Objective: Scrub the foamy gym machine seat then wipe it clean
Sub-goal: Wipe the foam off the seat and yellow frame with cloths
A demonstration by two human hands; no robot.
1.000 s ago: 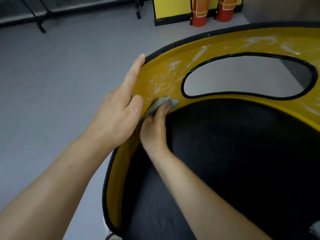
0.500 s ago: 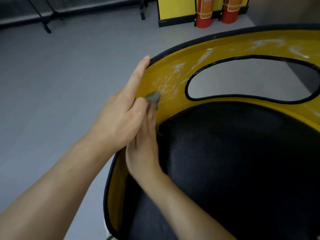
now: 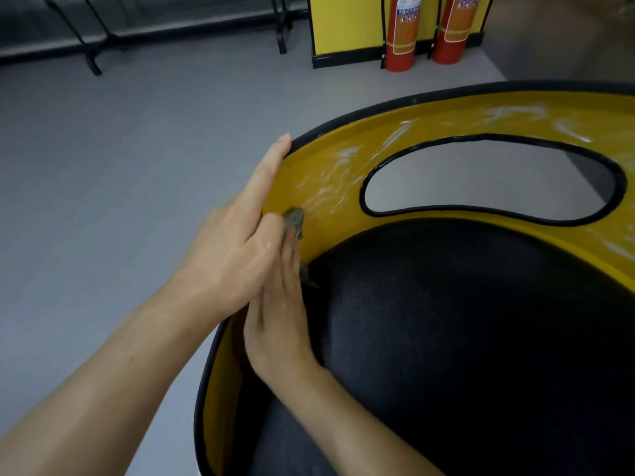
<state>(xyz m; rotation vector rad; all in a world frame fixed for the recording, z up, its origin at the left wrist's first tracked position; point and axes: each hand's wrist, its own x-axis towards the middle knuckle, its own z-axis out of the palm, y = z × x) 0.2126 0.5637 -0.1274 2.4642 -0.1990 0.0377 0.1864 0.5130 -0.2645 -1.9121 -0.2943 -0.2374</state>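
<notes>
Open floor (image 3: 137, 207) left of the seat rim (image 3: 330, 146); extinguishers (image 3: 400, 36) well beyond.

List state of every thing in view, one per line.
Left hand, flat, fingers straight, bracing the yellow shell's outer rim.
Right hand, straight fingers pressing the scrub pad on the shell.
Scrub pad, pinned against the shell, mostly hidden.
Yellow shell, streaked with white foam.
Black cushion, no foam visible.
Fire extinguishers, upright on the floor.

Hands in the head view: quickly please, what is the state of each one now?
Left hand: open, fingers straight, resting on the rim of the yellow seat shell.
Right hand: open, flat fingers pressing the grey scrub pad on the shell.
</notes>
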